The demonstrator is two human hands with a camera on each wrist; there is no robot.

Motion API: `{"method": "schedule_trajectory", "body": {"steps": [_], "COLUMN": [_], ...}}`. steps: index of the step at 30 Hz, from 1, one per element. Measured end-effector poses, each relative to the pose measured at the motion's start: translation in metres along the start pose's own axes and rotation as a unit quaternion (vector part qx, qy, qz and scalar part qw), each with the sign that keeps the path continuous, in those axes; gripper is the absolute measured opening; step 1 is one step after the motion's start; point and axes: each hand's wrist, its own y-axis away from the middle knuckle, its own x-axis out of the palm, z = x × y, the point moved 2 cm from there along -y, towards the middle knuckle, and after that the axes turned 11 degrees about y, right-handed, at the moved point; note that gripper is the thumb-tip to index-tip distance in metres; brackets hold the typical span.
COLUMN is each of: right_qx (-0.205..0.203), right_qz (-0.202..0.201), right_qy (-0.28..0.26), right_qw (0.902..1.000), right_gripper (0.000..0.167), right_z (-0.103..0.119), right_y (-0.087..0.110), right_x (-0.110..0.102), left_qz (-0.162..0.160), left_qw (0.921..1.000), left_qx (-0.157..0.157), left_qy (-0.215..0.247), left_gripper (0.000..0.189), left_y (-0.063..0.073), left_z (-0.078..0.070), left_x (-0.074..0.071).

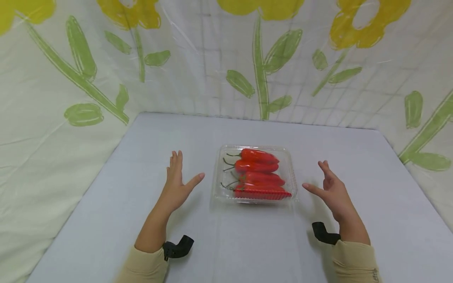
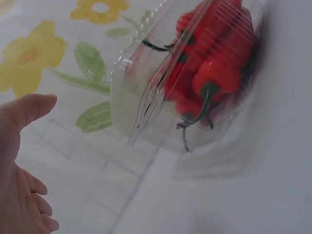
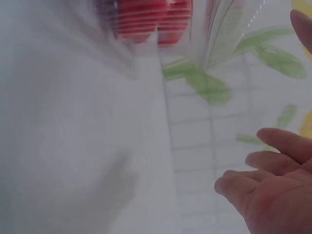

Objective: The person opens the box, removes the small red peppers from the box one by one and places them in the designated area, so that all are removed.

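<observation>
A clear plastic clamshell box [image 1: 255, 204] rests on the table between my two hands, its lid down. Several red peppers [image 1: 260, 167] with green stems lie inside it in a stack of rows. To the left of the box, my left hand [image 1: 175, 190] hovers with fingers raised and thumb spread toward it, touching nothing. My right hand [image 1: 334, 192] is off the box's right side, thumb pointing at it and fingers loosely bent, holding nothing. Both wrist views show a gap between the hand and the box; the right wrist view catches only part of the peppers.
The white table [image 1: 255, 243] runs back to a hanging white sheet [image 1: 198, 78] printed with yellow flowers, which also rises at both sides. A black wrist mount [image 1: 178, 247] sits on my left wrist, and a similar mount [image 1: 325, 234] on my right.
</observation>
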Motion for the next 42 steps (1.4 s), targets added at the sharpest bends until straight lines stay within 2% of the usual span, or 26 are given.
{"method": "schedule_trajectory", "body": {"steps": [5,8,12,15,19,26,32,35,39,42], "right_qx": [-0.008,-0.014,-0.028,-0.047,-0.073,-0.085,-0.107,-0.124,-0.143,-0.15], "right_qz": [0.029,0.031,0.029,0.037,0.043,0.042,0.052,0.057,0.069,0.079], "right_qy": [-0.067,-0.123,-0.221,-0.283,-0.32,-0.337,-0.365,-0.386,-0.416,-0.438], "right_qw": [0.9973,0.9918,0.9745,0.9572,0.9436,0.9369,0.9234,0.9122,0.8954,0.883], "right_gripper": [0.088,0.083,0.075,0.073,0.073,0.072,0.069,0.067,0.065,0.066], "right_z": [-0.001,-0.002,-0.001,0.0,0.004,0.006,0.0,-0.005,-0.009,-0.01], "right_y": [0.011,0.016,0.019,0.02,0.02,0.022,0.022,0.021,0.019,0.019], "right_x": [0.014,0.023,0.036,0.046,0.054,0.057,0.06,0.062,0.065,0.066], "left_qz": [-0.004,-0.003,-0.003,0.0,0.016,0.07,0.108,0.129,0.136,0.143], "left_qw": [0.9958,0.9889,0.9721,0.9621,0.9546,0.9436,0.9336,0.9322,0.9377,0.9373], "left_qx": [-0.034,-0.038,-0.033,-0.03,-0.032,-0.023,0.002,0.015,0.032,0.046], "left_qy": [0.085,0.143,0.232,0.271,0.296,0.323,0.341,0.338,0.318,0.315], "left_gripper": [0.09,0.082,0.07,0.065,0.065,0.074,0.08,0.083,0.083,0.082], "left_y": [0.013,0.018,0.02,0.02,0.021,0.021,0.022,0.023,0.022,0.023], "left_z": [-0.003,-0.007,-0.01,-0.01,-0.006,0.004,0.006,0.008,0.012,0.015], "left_x": [0.013,0.022,0.034,0.041,0.05,0.066,0.073,0.075,0.075,0.074]}}
